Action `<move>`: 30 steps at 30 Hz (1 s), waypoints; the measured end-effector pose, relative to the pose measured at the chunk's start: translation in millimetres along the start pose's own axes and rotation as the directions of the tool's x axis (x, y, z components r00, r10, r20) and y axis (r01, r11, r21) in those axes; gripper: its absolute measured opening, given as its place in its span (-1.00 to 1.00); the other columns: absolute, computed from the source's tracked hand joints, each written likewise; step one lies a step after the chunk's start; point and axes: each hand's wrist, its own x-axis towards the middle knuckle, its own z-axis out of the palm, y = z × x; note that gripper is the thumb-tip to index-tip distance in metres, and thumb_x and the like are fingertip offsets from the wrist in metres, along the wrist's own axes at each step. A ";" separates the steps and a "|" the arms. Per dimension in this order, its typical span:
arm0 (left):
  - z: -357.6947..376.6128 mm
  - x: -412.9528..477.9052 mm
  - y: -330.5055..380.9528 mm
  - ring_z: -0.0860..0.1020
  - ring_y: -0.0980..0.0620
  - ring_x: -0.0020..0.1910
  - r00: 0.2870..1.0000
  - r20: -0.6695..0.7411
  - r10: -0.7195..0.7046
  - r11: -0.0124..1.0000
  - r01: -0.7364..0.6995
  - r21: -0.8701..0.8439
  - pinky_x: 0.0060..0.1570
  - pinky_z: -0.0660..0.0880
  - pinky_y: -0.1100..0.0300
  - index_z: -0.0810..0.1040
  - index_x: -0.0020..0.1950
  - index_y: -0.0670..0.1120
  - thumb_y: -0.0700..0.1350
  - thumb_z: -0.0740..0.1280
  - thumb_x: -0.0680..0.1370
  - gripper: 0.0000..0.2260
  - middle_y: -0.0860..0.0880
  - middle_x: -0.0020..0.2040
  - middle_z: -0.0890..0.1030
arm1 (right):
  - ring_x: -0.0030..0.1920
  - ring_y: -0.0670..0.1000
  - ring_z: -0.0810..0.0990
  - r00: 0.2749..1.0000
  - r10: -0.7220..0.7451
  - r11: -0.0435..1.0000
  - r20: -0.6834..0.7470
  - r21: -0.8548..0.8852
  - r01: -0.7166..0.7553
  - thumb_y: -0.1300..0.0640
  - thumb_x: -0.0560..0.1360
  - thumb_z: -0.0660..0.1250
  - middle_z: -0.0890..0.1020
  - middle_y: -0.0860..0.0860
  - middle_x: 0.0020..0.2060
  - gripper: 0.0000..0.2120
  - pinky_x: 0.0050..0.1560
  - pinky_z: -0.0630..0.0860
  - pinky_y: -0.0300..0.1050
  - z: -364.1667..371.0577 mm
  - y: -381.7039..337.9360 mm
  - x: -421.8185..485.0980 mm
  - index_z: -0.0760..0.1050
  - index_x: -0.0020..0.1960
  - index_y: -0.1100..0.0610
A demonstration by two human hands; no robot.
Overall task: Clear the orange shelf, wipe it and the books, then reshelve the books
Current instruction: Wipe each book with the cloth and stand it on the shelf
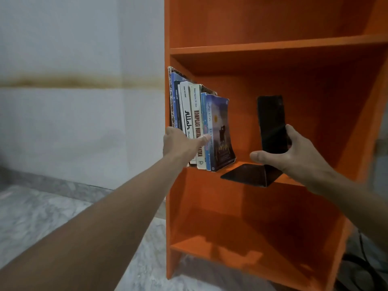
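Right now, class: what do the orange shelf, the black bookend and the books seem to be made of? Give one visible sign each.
The orange shelf: probably laminated board; flat, square-edged panels, smooth matt colour. The black bookend: likely thin painted sheet metal; one sheet bent into an L, faint sheen. The books: paper with glossy card covers; the front cover curls at its corners.

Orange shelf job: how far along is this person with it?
Done: nothing provable; the books all stand on the orange shelf and no cloth shows. In hand: the left hand holds the books while the right hand grips the black bookend, apart from them. Left: either the whole job, if clearing is just starting, or only setting the bookend.
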 end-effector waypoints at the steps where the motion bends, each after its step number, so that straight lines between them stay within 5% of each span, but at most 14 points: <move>1: 6.4 4.8 3.0 0.52 -0.11 0.23 1.000 -0.013 -0.024 0.999 0.025 0.039 0.10 0.56 0.01 0.26 0.36 -0.15 0.19 0.55 0.31 -0.19 -0.10 0.26 0.49 | -0.08 -0.30 0.51 1.000 -0.009 1.000 0.017 0.022 0.008 -0.09 0.28 0.55 0.51 -0.23 0.02 -0.29 -0.32 0.43 -0.41 -1.2 5.9 4.0 0.33 0.33 0.00; 3: 17.3 12.3 10.5 0.38 -0.17 0.38 0.997 -0.031 -0.065 0.992 0.068 0.106 0.30 0.43 -0.04 0.11 0.47 -0.20 0.27 0.54 0.26 0.03 -0.17 0.40 0.34 | -0.05 -0.30 0.51 0.998 -0.034 0.998 0.058 0.056 0.031 -0.10 0.28 0.55 0.51 -0.25 0.05 -0.28 -0.32 0.45 -0.40 -4.5 17.5 11.8 0.32 0.34 -0.04; 10: 46.3 41.1 26.1 0.14 -0.26 0.50 0.985 -0.104 -0.136 0.959 0.157 0.237 0.44 0.24 -0.15 -0.23 0.55 -0.21 0.45 0.49 0.11 0.37 -0.24 0.51 0.07 | 0.04 -0.33 0.57 0.973 -0.100 0.974 0.206 0.219 0.054 -0.15 0.27 0.54 0.56 -0.23 0.13 -0.25 -0.26 0.49 -0.47 -15.9 55.0 35.3 0.30 0.38 -0.14; 12: 53.3 45.9 27.1 0.10 -0.28 0.51 0.984 -0.125 -0.128 0.960 0.154 0.232 0.47 0.18 -0.15 -0.32 0.54 -0.20 0.35 0.55 0.17 0.36 -0.27 0.53 0.03 | 0.00 -0.43 0.54 0.965 -0.111 0.964 0.237 0.262 0.046 -0.12 0.29 0.54 0.57 -0.24 0.11 -0.25 -0.26 0.43 -0.59 -15.6 62.3 40.2 0.29 0.39 -0.13; 15: 59.7 51.8 27.7 0.21 -0.27 0.46 0.977 -0.187 -0.099 0.968 0.139 0.211 0.40 0.26 -0.10 -0.28 0.56 -0.18 0.19 0.58 0.25 0.26 -0.29 0.49 0.14 | 0.07 -0.35 0.57 0.947 -0.124 0.952 0.295 0.306 0.030 -0.16 0.27 0.54 0.59 -0.26 0.14 -0.23 -0.24 0.49 -0.50 -16.8 70.8 50.1 0.29 0.39 -0.18; 21: 70.5 70.6 45.5 0.35 -0.30 0.33 0.942 -0.274 -0.195 0.925 0.269 0.267 0.29 0.40 -0.16 -0.21 0.56 -0.19 0.27 0.57 0.20 0.28 -0.31 0.40 0.26 | -0.01 -0.38 0.59 0.909 -0.120 0.938 0.400 0.344 -0.027 -0.09 0.28 0.57 0.60 -0.40 0.00 -0.36 -0.23 0.49 -0.50 -18.2 72.7 72.0 0.31 0.25 -0.28; 25: 76.1 84.4 55.9 0.39 -0.28 0.28 0.938 -0.276 -0.212 0.908 0.293 0.300 0.26 0.42 -0.15 -0.22 0.56 -0.19 0.32 0.54 0.21 0.28 -0.29 0.38 0.28 | 0.04 -0.18 0.65 0.914 -0.088 0.940 0.395 0.338 -0.055 -0.15 0.22 0.61 0.64 -0.18 0.07 -0.24 0.01 0.61 -0.20 9.9 77.9 88.8 0.35 0.32 -0.11; 30: 78.9 88.9 57.8 0.37 -0.27 0.31 0.929 -0.292 -0.225 0.907 0.310 0.286 0.28 0.41 -0.16 -0.21 0.56 -0.18 0.32 0.49 0.29 0.20 -0.28 0.39 0.28 | 0.02 -0.11 0.68 0.937 -0.061 0.921 0.344 0.381 -0.080 -0.18 0.14 0.65 0.66 -0.12 0.07 -0.12 0.00 0.65 -0.07 62.1 79.1 103.3 0.28 0.32 -0.09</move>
